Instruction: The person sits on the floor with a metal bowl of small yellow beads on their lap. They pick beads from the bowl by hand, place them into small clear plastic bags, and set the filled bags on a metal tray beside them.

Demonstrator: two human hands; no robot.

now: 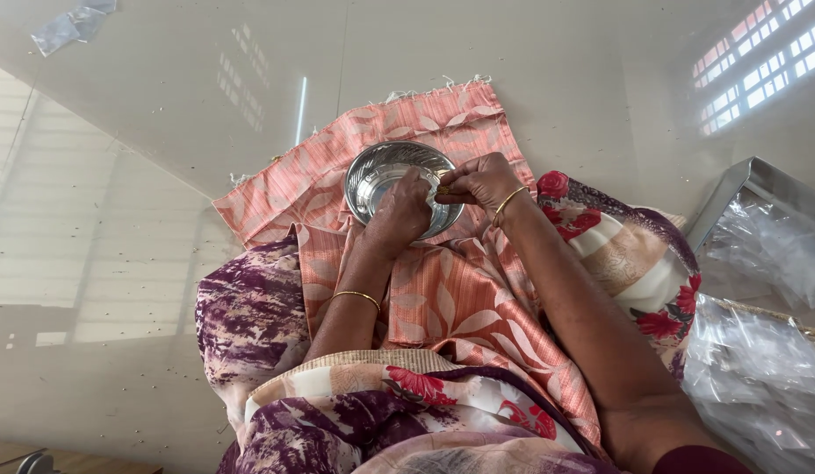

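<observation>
Steel bowl (381, 175), round and shiny, sat on a peach striped cloth (443, 298) spread over the person's lap and out onto the glossy floor (144, 219). Both hands were over the near right part of the bowl, touching each other. Left hand (399, 213) was curled knuckles-up, covering the bowl's near rim, fingers bent down into it. Right hand (480, 180) sat just beside it at the bowl's right edge, fingers pinched together toward the left hand. A small pale bit (434, 190) showed between the two hands where the fingertips met; too small to tell what it was, and could not tell which hand actually gripped it. Far left half of the bowl was uncovered and looked bare inside, only reflections. Thin gold bangle (355, 297) on the left wrist, another bangle (509, 202) on the right wrist. Forearms ran down from the bowl toward the camera, right arm on a diagonal. Purple and floral garment (258, 325) bunched on both sides of the cloth. Clear plastic bags (759, 369) lay well to the right, beside a metal tray (732, 189). Crumpled plastic scrap (69, 25) at far upper left, well apart from the bowl.
</observation>
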